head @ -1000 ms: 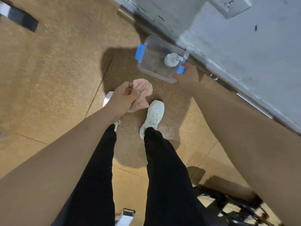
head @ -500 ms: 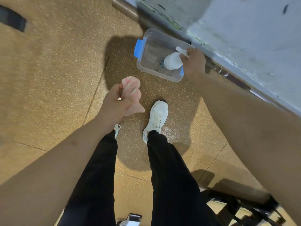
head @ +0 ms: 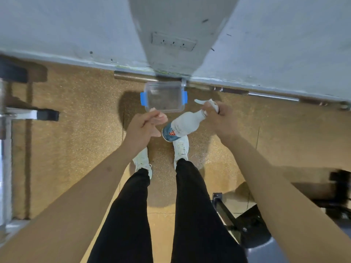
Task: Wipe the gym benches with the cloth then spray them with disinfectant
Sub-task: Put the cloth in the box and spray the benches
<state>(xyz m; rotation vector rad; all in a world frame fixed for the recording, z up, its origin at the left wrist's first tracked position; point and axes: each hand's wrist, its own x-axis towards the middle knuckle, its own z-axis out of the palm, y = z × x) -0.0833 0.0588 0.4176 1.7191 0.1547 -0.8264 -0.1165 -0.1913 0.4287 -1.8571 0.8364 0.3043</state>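
Open floor (head: 79,145) at centre left and centre right; tub (head: 163,97) and wall (head: 57,25) block the upper centre, and a metal frame (head: 19,113) crowds the left edge.

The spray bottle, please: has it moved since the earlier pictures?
Yes. The right hand has lifted the spray bottle out of the clear container; it now hangs off the container's near right corner.

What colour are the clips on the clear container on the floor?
Blue clips, one at each end of the container; the head view shows them.

Box (head: 163,98) on floor (head: 79,130) by wall (head: 66,29). Left hand (head: 141,128) with cloth (head: 161,117) just before box. Spray bottle (head: 181,126) right of cloth, in right hand (head: 223,120), above right shoe (head: 181,148).
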